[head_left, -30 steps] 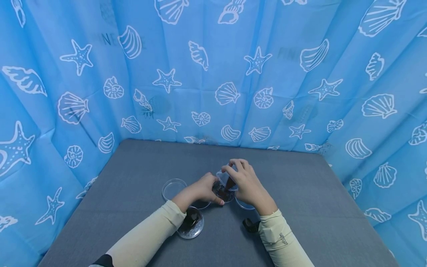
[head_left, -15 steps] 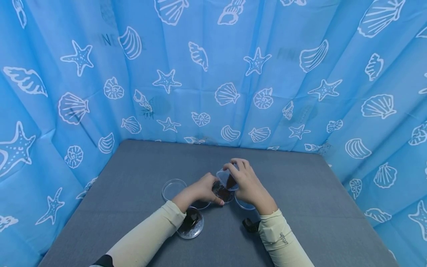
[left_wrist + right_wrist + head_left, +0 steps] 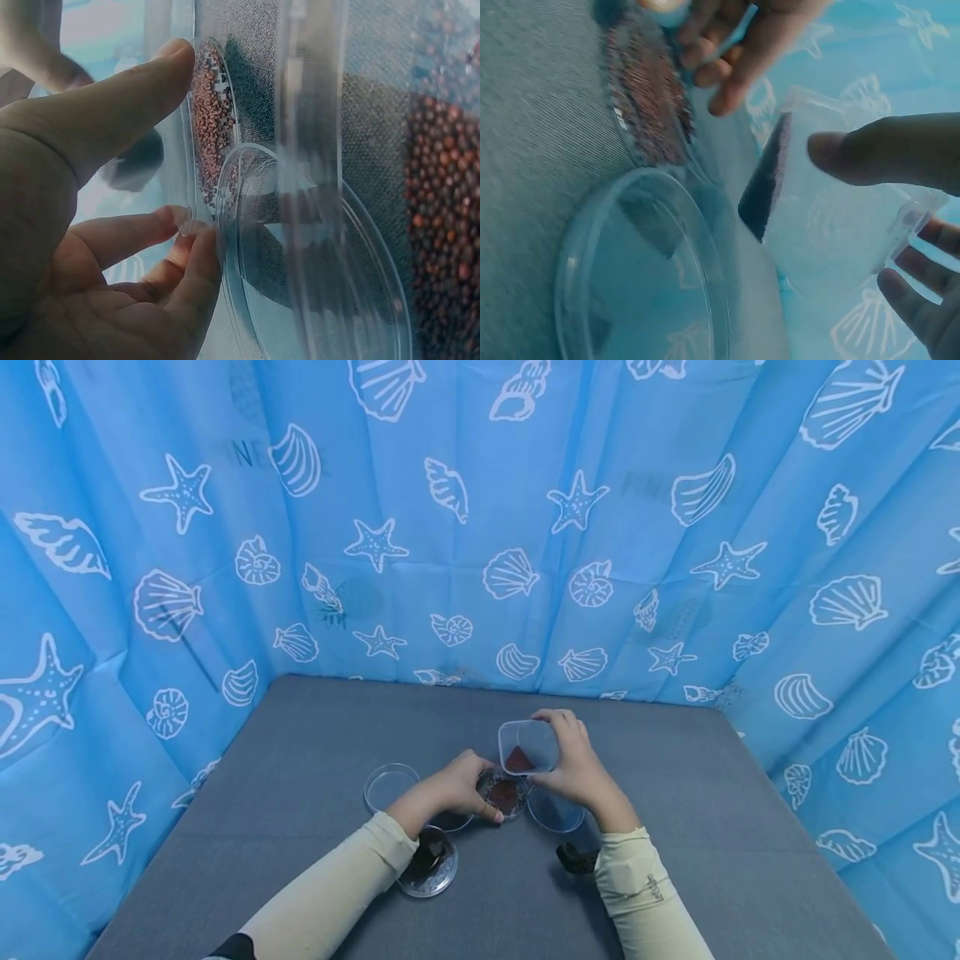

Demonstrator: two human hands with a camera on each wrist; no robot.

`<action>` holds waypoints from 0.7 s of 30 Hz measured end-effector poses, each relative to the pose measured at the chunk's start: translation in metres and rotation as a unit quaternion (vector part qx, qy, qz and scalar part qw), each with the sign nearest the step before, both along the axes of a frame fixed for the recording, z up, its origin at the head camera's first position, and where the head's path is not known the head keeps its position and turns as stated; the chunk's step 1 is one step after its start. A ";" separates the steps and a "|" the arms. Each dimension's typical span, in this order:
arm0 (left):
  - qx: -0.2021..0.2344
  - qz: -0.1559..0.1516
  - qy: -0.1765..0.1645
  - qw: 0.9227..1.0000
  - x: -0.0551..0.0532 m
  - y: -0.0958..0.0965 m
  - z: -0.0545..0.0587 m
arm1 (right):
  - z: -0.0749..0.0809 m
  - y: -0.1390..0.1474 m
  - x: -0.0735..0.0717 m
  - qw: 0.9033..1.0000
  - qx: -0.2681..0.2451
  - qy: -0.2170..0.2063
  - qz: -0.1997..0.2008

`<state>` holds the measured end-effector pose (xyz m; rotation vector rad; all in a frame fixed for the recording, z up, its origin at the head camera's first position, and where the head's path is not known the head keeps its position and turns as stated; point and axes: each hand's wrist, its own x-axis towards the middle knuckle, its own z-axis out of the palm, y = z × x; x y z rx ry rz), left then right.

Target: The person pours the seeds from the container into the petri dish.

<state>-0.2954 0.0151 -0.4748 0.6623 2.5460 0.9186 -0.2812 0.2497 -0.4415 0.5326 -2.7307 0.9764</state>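
Note:
My left hand [image 3: 453, 781] holds a clear petri dish [image 3: 504, 814] by its rim, thumb at the near side and fingers round the far side. Small reddish-brown seeds [image 3: 212, 120] cover part of its bottom. Just above and to the right, my right hand [image 3: 576, 766] grips a clear, square plastic tub [image 3: 538, 739] between thumb and fingers. The tub is tilted with its mouth toward me, and a heap of seeds [image 3: 769, 180] lies in one corner.
Right of the seeded dish lies a bare petri dish [image 3: 557, 812], and another bare dish [image 3: 390, 785] sits at the left. A dish of dark seeds [image 3: 427, 887] is near my left forearm; one more dish [image 3: 456, 823] is partly hidden by the wrist. A patterned curtain [image 3: 450, 568] surrounds the table.
My right hand has drawn the tub up and to the right, away from over the seeded dish, and turned it less steeply. The left hand has stayed at the dish.

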 end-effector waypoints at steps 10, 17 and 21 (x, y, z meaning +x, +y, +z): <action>-0.007 0.014 0.002 1.000 0.001 0.001 -0.001 | -0.017 0.047 -0.016 0.984 -0.141 -0.084 -0.065; -0.006 0.016 -0.002 1.000 0.001 0.000 -0.001 | -0.028 0.058 -0.022 0.974 -0.152 -0.148 -0.077; -0.007 0.018 -0.001 1.000 0.001 0.001 -0.002 | -0.028 0.061 -0.020 0.982 -0.118 -0.121 -0.084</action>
